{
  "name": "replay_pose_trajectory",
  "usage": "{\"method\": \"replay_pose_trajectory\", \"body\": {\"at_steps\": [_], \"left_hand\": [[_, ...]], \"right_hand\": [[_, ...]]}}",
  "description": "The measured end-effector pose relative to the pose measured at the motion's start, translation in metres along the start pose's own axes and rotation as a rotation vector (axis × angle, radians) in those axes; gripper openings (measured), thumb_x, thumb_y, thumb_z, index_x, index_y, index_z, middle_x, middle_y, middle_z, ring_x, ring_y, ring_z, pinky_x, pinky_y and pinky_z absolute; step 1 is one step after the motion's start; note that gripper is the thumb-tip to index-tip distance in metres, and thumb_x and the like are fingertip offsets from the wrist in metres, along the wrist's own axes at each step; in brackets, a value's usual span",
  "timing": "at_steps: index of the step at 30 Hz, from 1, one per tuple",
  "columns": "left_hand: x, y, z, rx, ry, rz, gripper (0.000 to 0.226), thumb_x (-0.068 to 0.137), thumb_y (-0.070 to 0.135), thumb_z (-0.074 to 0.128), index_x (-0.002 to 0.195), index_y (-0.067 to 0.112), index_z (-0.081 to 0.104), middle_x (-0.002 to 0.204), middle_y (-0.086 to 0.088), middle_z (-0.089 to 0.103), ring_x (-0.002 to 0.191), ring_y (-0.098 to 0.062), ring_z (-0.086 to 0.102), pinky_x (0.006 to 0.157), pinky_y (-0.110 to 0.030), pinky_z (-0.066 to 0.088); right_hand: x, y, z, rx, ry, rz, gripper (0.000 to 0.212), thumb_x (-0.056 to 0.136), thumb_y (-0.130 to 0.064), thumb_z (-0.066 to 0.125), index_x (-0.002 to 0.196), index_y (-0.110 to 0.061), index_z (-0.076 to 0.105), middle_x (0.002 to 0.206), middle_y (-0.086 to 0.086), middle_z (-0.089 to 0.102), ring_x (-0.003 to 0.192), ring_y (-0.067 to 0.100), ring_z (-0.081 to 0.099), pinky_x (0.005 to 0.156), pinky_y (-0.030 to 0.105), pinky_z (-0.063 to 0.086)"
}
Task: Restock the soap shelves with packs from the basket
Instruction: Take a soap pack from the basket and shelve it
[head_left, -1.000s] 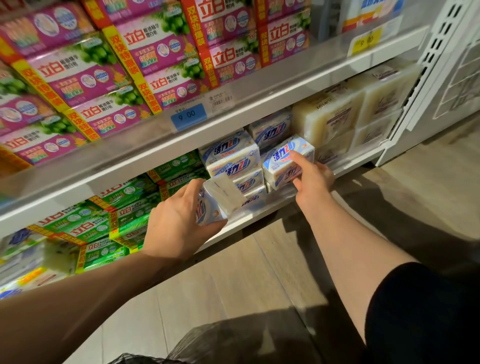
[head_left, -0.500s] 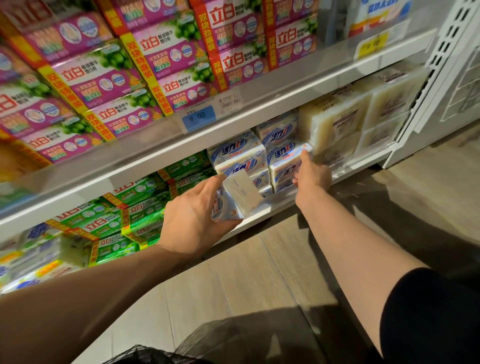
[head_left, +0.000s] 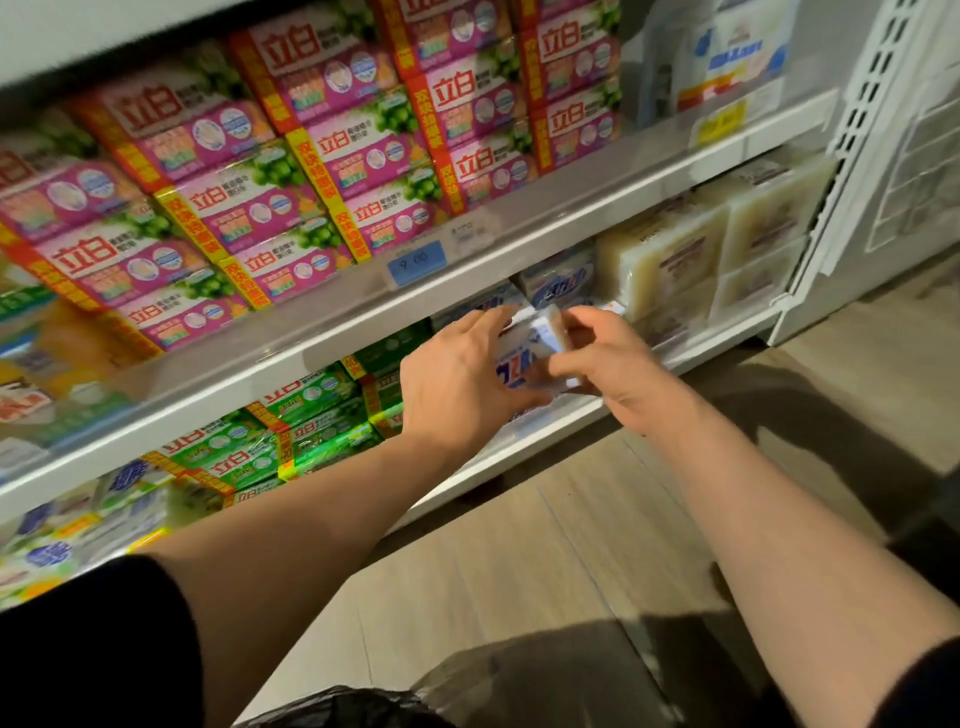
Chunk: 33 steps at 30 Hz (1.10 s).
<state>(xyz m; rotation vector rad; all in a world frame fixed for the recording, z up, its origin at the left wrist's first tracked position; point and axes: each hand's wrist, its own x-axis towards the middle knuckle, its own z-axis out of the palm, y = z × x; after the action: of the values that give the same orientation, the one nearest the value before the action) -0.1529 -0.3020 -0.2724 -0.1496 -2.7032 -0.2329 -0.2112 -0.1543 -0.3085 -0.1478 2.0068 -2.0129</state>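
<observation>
While blurred by motion, both hands on one blue-and-white soap pack (head_left: 524, 358) at lower shelf (head_left: 561, 415) front; left hand (head_left: 457, 379) gripping its left side; right hand (head_left: 608, 358) pinching its right end; similar blue-and-white packs (head_left: 563, 283) stacked just behind; pink packs (head_left: 249, 208) on shelf above.

the pink soap packs (head_left: 244, 208) on the upper shelf read "立白" in red and white. the green packs (head_left: 306, 400) below carry it too. a blue price tag (head_left: 417, 262) on the shelf edge reads "9.00".

White-and-blue soap pack (head_left: 527, 353) held tilted before lower shelf (head_left: 545, 431) stacks.
</observation>
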Motion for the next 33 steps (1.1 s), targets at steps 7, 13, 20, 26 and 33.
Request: {"method": "replay_pose_trajectory", "body": {"at_steps": [7,13,20,26,33], "left_hand": [[-0.004,-0.024,0.025,0.015,-0.151,0.010,0.065,0.087,0.037,0.067,0.143,0.016,0.042,0.146,0.000,0.043,0.132,-0.019,0.041,0.102,-0.029,0.038],[-0.004,-0.042,0.034,0.097,-0.379,0.044,0.087,0.090,0.037,0.063,0.155,0.012,0.010,0.161,-0.005,0.012,0.149,-0.021,0.010,0.122,-0.033,0.011],[-0.003,-0.052,0.035,0.117,-0.402,0.070,0.091,0.088,0.030,0.065,0.155,0.016,0.004,0.162,-0.002,0.011,0.147,-0.017,0.011,0.119,-0.026,0.011],[-0.004,-0.051,0.042,0.115,-0.345,0.059,0.089,0.086,0.024,0.065,0.155,0.014,0.010,0.160,-0.002,0.017,0.146,-0.018,0.016,0.117,-0.024,0.013],[-0.006,-0.057,0.043,0.116,-0.343,0.085,0.090,0.087,0.025,0.062,0.155,0.017,0.003,0.162,0.000,0.011,0.147,-0.018,0.011,0.117,-0.022,0.010]], "right_hand": [[-0.007,0.041,-0.061,0.646,0.319,-0.004,0.051,0.061,0.024,0.061,0.095,-0.012,0.054,0.097,0.012,0.067,0.092,0.031,0.067,0.076,0.043,0.058],[0.006,0.047,-0.059,0.751,0.470,-0.057,0.053,0.068,0.024,0.061,0.104,-0.014,0.053,0.110,0.017,0.065,0.090,0.024,0.069,0.073,0.035,0.058],[0.022,0.039,-0.056,0.792,0.469,-0.118,0.048,0.070,0.019,0.064,0.107,-0.012,0.057,0.113,0.017,0.065,0.100,0.027,0.067,0.082,0.038,0.056],[0.039,0.026,-0.038,0.875,0.406,-0.122,0.056,0.060,0.016,0.070,0.107,-0.007,0.050,0.108,0.018,0.064,0.107,0.033,0.064,0.091,0.045,0.054],[0.056,0.045,-0.022,0.593,0.522,0.045,0.067,0.078,-0.013,0.077,0.137,-0.013,0.048,0.117,0.003,0.067,0.107,0.014,0.063,0.100,0.036,0.043]]}}
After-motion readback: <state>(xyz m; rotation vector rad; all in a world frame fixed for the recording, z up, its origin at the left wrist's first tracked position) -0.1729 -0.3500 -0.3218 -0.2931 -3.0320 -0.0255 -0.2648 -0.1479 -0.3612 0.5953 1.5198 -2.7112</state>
